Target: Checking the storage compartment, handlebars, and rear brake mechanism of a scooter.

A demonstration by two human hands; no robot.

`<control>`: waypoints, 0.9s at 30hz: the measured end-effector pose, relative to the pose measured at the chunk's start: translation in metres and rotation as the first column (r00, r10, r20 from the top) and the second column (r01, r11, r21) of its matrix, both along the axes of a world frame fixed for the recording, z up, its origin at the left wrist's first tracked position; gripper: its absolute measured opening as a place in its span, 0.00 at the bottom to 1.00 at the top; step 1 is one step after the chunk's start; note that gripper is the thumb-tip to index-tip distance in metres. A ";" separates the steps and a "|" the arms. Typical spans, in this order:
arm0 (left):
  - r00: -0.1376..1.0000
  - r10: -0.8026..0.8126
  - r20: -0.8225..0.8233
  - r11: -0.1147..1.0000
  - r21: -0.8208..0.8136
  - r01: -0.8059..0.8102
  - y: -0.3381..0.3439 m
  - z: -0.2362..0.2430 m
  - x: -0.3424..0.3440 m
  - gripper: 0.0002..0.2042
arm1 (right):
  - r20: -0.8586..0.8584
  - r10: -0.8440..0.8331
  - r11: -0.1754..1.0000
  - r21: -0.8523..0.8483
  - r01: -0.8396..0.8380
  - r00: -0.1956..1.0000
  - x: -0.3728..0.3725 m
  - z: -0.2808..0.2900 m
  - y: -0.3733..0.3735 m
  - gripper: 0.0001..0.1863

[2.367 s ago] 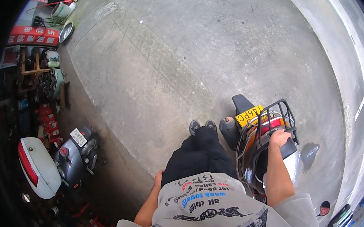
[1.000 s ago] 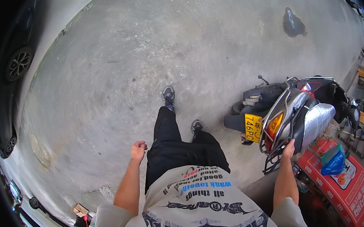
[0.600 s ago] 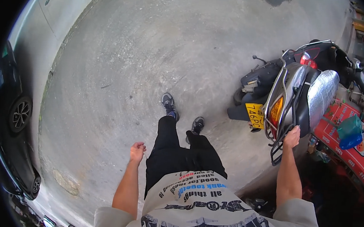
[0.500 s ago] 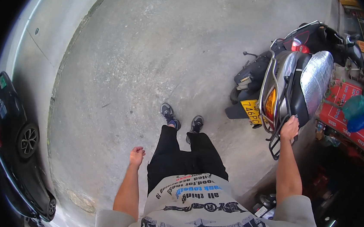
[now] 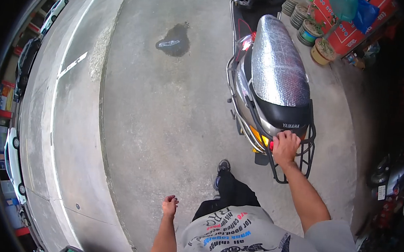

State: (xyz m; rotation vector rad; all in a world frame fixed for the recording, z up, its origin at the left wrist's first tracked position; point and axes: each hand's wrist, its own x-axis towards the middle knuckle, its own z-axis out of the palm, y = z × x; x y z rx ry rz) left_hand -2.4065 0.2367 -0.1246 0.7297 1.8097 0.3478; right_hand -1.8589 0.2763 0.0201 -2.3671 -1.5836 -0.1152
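A motor scooter [image 5: 250,94] stands to the right of centre, its rear end toward me. Silver reflective sheeting [image 5: 281,66] covers most of its black seat. My right hand [image 5: 285,146] is wrapped around the black metal rear rack [image 5: 306,156] just behind the seat; the fingertips are partly hidden. My left hand [image 5: 170,204] hangs at my side in the air, touching nothing, its fingers loosely curled and a little apart. One of my shoes [image 5: 224,166] shows on the concrete left of the rack.
Several potted plants [image 5: 323,51] line up beside a red signboard [image 5: 348,21] at the far right. A dark wet patch [image 5: 175,40] lies ahead on the concrete. Parked cars [image 5: 14,165] stand along the left. More vehicles [image 5: 396,184] sit in shadow at the right.
The view has moved and turned, and the scooter now points straighter ahead, nearer the middle. My right hand still grips its rear rack. My left hand still hangs free.
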 end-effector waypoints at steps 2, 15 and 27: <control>0.986 -0.155 -0.059 0.987 0.040 0.158 0.039 0.006 0.015 0.14 | -0.059 0.009 1.000 0.016 -0.008 0.998 -0.005 0.005 0.005 0.12; 0.282 -0.870 -0.404 0.074 0.459 0.885 0.315 0.085 0.258 0.14 | -0.179 -0.113 0.984 0.119 0.135 0.977 -0.001 0.018 0.017 0.11; -0.289 -0.847 -0.447 -0.522 0.803 0.289 0.342 0.151 0.467 0.20 | -0.377 -0.543 0.721 0.249 0.647 0.750 -0.001 0.004 0.046 0.12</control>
